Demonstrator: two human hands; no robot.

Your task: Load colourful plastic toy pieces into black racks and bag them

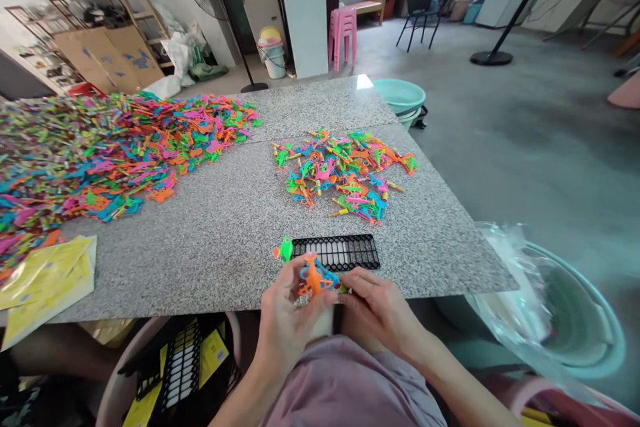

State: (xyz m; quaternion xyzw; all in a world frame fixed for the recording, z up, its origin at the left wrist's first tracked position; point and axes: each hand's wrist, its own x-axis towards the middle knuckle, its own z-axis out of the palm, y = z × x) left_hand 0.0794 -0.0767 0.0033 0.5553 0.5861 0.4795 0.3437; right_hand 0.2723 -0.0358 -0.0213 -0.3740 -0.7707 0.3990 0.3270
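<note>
Over the table's front edge, my left hand (284,307) grips a small orange plastic toy (313,278) and a blue plastic toy (327,276) between thumb and fingers. My right hand (380,307) is closed at the far end of the blue toy, fingers pinched around a small greenish part that they mostly hide. Just beyond both hands lies a black plastic grid rack (363,255), flat on the speckled table. A green plastic toy (287,249) rests at the rack's left end. Farther back is a loose pile of multicoloured plastic toys (345,170).
A much larger heap of coloured pieces (150,147) covers the table's left side. Yellow printed cards (50,273) lie at the front left. Below the edge, a bin (113,380) holds black racks and yellow cards. Teal tubs (607,320) with clear plastic stand right.
</note>
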